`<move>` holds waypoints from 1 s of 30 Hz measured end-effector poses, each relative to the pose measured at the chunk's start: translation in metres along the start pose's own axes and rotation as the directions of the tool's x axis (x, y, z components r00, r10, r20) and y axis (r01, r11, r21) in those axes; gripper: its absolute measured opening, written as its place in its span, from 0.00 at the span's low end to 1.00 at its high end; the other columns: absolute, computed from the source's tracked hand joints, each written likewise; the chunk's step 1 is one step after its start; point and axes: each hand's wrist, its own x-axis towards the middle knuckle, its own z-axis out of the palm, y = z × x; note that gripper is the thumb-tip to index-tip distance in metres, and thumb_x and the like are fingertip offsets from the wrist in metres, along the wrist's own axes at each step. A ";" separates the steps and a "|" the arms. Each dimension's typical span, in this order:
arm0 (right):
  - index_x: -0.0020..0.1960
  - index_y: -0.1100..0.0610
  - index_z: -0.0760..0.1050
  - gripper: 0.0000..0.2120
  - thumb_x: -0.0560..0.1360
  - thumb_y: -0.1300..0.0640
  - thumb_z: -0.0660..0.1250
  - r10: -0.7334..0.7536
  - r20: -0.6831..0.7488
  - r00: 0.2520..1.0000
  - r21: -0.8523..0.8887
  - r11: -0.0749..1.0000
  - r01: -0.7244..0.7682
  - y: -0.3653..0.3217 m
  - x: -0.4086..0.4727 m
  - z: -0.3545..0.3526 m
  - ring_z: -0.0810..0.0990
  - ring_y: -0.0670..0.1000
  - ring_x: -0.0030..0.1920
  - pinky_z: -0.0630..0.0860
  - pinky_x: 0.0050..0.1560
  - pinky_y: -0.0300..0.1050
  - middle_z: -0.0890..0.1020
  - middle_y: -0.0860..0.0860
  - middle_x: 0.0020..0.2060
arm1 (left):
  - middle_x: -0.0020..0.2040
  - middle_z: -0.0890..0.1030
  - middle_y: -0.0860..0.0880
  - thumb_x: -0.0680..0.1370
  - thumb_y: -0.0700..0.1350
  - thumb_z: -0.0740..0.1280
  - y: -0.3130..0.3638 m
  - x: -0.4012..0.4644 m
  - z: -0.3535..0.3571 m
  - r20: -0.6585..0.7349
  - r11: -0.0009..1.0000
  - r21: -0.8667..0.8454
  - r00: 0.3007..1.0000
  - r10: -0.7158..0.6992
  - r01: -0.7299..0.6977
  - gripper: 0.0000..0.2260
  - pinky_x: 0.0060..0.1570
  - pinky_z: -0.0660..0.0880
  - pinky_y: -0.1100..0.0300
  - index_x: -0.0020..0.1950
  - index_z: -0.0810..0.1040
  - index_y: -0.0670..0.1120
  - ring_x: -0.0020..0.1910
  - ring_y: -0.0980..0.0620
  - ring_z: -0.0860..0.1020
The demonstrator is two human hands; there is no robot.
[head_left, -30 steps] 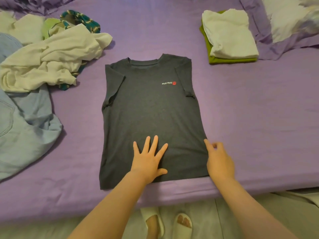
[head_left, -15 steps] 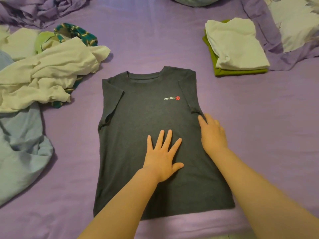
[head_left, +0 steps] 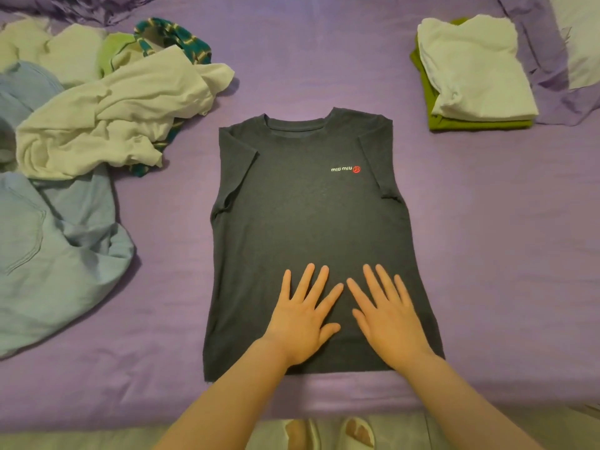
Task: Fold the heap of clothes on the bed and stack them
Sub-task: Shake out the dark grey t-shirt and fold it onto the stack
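A dark grey T-shirt point(head_left: 302, 222) lies flat on the purple bed point(head_left: 487, 254), both sleeves folded inward, a small white and red logo on its chest. My left hand point(head_left: 303, 315) and my right hand point(head_left: 386, 311) rest side by side on its lower part, palms down, fingers straight and spread. At the far right sits a folded stack point(head_left: 470, 69), a white garment on top of a green one. The unfolded heap point(head_left: 107, 108) lies at the left: a crumpled cream garment over a teal patterned piece, with light blue jeans point(head_left: 48, 254) beside it.
A purple and white pillow point(head_left: 578, 43) lies at the top right corner, behind the folded stack. The bed's near edge runs along the bottom, and my feet in pale slippers point(head_left: 328, 433) stand on the floor below it.
My right hand has slid from the shirt's right edge to its lower middle, beside my left hand. My left hand has moved down the shirt toward the hem.
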 end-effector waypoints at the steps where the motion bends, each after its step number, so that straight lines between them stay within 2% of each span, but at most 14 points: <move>1: 0.69 0.54 0.71 0.23 0.76 0.49 0.62 -0.036 -0.010 0.999 0.014 0.999 0.036 -0.005 -0.014 0.002 0.67 0.62 0.70 0.59 0.67 0.60 0.70 0.61 0.69 | 0.77 0.35 0.45 0.78 0.63 0.41 0.002 -0.011 0.005 -0.002 1.000 -0.006 1.000 0.006 -0.006 0.29 0.71 0.35 0.36 0.77 0.37 0.54 0.75 0.40 0.34; 4: 0.59 0.53 0.80 0.25 0.63 0.53 0.79 -0.135 0.047 0.990 0.108 0.986 0.129 -0.021 -0.049 0.002 0.74 0.59 0.65 0.60 0.66 0.57 0.77 0.57 0.64 | 0.77 0.59 0.42 0.76 0.62 0.57 0.010 -0.040 0.014 0.016 1.000 -0.014 1.000 -0.006 0.006 0.29 0.68 0.59 0.33 0.76 0.60 0.53 0.75 0.39 0.57; 6: 0.51 0.51 0.82 0.23 0.58 0.54 0.81 -0.155 0.085 0.984 0.166 0.976 0.139 -0.026 -0.064 0.002 0.75 0.56 0.64 0.61 0.66 0.54 0.79 0.54 0.60 | 0.75 0.62 0.42 0.73 0.58 0.68 0.015 -0.054 0.019 0.024 0.999 -0.024 0.999 0.024 -0.023 0.30 0.66 0.62 0.33 0.73 0.67 0.54 0.74 0.40 0.61; 8: 0.47 0.50 0.81 0.21 0.55 0.55 0.82 -0.138 0.105 0.985 0.219 0.969 0.113 -0.028 -0.071 0.001 0.75 0.55 0.64 0.61 0.66 0.52 0.80 0.53 0.59 | 0.75 0.64 0.42 0.70 0.53 0.72 0.017 -0.066 0.022 0.003 0.995 -0.093 0.999 0.033 -0.033 0.28 0.67 0.62 0.33 0.69 0.70 0.52 0.75 0.41 0.61; 10: 0.44 0.49 0.79 0.21 0.54 0.52 0.82 -0.146 0.092 0.985 0.230 0.965 0.122 -0.028 -0.073 0.003 0.74 0.55 0.64 0.62 0.66 0.51 0.79 0.53 0.59 | 0.67 0.74 0.43 0.62 0.51 0.78 0.017 -0.072 0.022 0.048 0.994 -0.113 0.999 -0.006 0.011 0.26 0.60 0.71 0.36 0.57 0.77 0.49 0.70 0.41 0.69; 12: 0.43 0.49 0.79 0.22 0.53 0.47 0.83 -0.148 0.128 0.981 0.208 0.971 0.119 -0.029 -0.071 0.001 0.75 0.54 0.63 0.68 0.65 0.52 0.80 0.52 0.58 | 0.65 0.75 0.42 0.64 0.49 0.77 0.018 -0.073 0.020 0.063 0.989 -0.141 0.997 -0.034 0.042 0.21 0.63 0.69 0.37 0.53 0.78 0.45 0.70 0.41 0.69; 14: 0.41 0.50 0.81 0.22 0.51 0.45 0.83 -0.136 0.156 0.978 0.171 0.979 0.108 -0.032 -0.066 -0.003 0.78 0.55 0.60 0.76 0.58 0.53 0.81 0.52 0.55 | 0.72 0.66 0.41 0.75 0.44 0.68 0.019 -0.069 0.014 0.028 0.994 -0.095 0.998 -0.053 0.055 0.16 0.72 0.55 0.39 0.61 0.75 0.41 0.75 0.43 0.58; 16: 0.38 0.53 0.81 0.20 0.51 0.48 0.83 -0.125 0.170 0.977 0.148 0.984 0.100 -0.035 -0.063 -0.006 0.80 0.56 0.57 0.78 0.53 0.55 0.82 0.53 0.53 | 0.75 0.60 0.41 0.79 0.41 0.60 0.018 -0.066 0.010 0.028 0.998 -0.006 0.998 -0.063 0.063 0.15 0.74 0.49 0.42 0.65 0.72 0.39 0.77 0.44 0.52; 18: 0.36 0.54 0.81 0.15 0.54 0.52 0.83 -0.126 0.128 0.984 0.130 0.985 0.109 -0.036 -0.060 -0.006 0.81 0.57 0.54 0.78 0.50 0.54 0.83 0.54 0.51 | 0.71 0.66 0.41 0.77 0.41 0.64 0.017 -0.065 0.011 0.048 1.000 0.003 0.998 -0.029 0.029 0.12 0.71 0.58 0.40 0.59 0.77 0.40 0.75 0.43 0.59; 20: 0.33 0.54 0.81 0.07 0.60 0.55 0.78 -0.115 0.062 0.991 0.138 0.985 0.105 -0.037 -0.056 -0.009 0.81 0.56 0.51 0.78 0.47 0.51 0.83 0.52 0.48 | 0.58 0.78 0.44 0.67 0.44 0.73 0.015 -0.063 0.005 0.048 0.999 -0.042 0.999 0.002 0.001 0.07 0.58 0.75 0.43 0.44 0.82 0.44 0.63 0.44 0.75; 21: 0.33 0.53 0.80 0.03 0.64 0.54 0.72 -0.097 0.031 0.995 0.151 0.984 0.091 -0.037 -0.052 -0.011 0.81 0.54 0.48 0.77 0.43 0.48 0.83 0.50 0.44 | 0.52 0.80 0.46 0.65 0.45 0.73 0.013 -0.060 0.004 -0.004 0.997 -0.077 1.000 -0.006 0.006 0.07 0.52 0.77 0.47 0.41 0.81 0.45 0.57 0.46 0.77; 24: 0.38 0.53 0.76 0.12 0.71 0.54 0.55 0.009 0.029 1.000 0.195 0.981 -0.015 -0.036 -0.030 -0.029 0.79 0.53 0.35 0.71 0.34 0.46 0.78 0.48 0.34 | 0.54 0.75 0.47 0.74 0.43 0.62 0.006 -0.052 -0.016 -0.005 0.966 -0.211 0.988 -0.153 0.148 0.08 0.49 0.66 0.55 0.53 0.74 0.45 0.55 0.46 0.72; 27: 0.54 0.54 0.70 0.11 0.82 0.51 0.51 0.101 0.137 0.985 0.184 0.975 -0.126 -0.026 0.000 -0.049 0.78 0.56 0.41 0.68 0.37 0.48 0.78 0.51 0.44 | 0.54 0.74 0.47 0.74 0.37 0.60 -0.015 -0.040 -0.034 -0.026 0.946 -0.194 0.962 -0.271 0.262 0.11 0.44 0.61 0.56 0.56 0.67 0.46 0.52 0.45 0.73; 30: 0.55 0.53 0.67 0.16 0.81 0.42 0.50 0.146 0.178 0.973 0.143 0.975 -0.173 -0.014 0.033 -0.066 0.79 0.54 0.45 0.70 0.38 0.46 0.77 0.49 0.47 | 0.55 0.73 0.46 0.75 0.35 0.60 -0.049 -0.028 -0.052 0.007 0.921 -0.210 0.943 -0.333 0.327 0.12 0.42 0.64 0.55 0.57 0.68 0.46 0.53 0.44 0.74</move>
